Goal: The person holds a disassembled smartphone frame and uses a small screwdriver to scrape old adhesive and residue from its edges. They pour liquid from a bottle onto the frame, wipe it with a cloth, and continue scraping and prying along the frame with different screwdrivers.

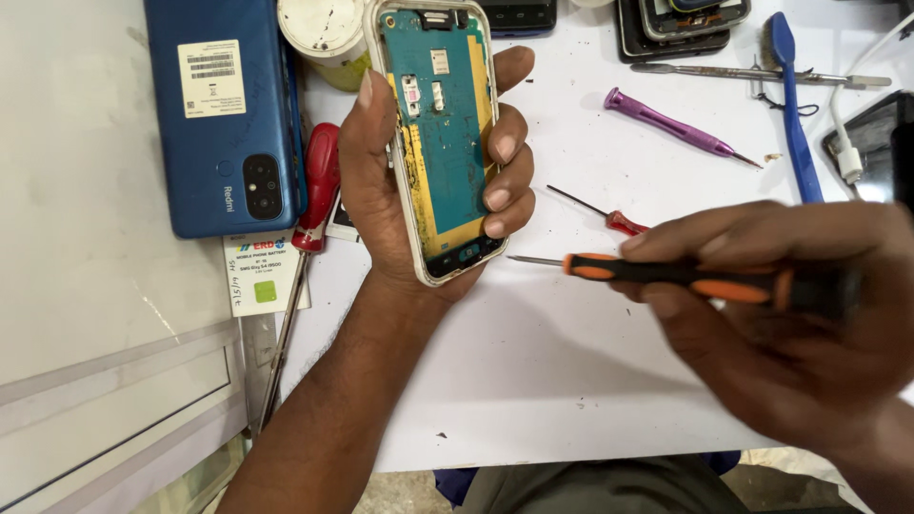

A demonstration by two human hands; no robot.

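White worktop (571, 381), gutted phone (441, 133), rubber-handled screwdriver (685, 278)

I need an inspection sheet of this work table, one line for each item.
Surface: white table, lightly stained.
Job's things: opened phone, circuit board exposed; orange-black screwdriver, tip pointing toward the phone's lower edge.
Clutter: blue phone face down; red screwdriver; small red screwdriver; purple tool; blue brush; metal spudger; white pot; more phone parts at top edge.
Grippers: left hand grips the opened phone; right hand holds the screwdriver.
Cables: white cable, plugged in at right.
Surroundings: white board at left.
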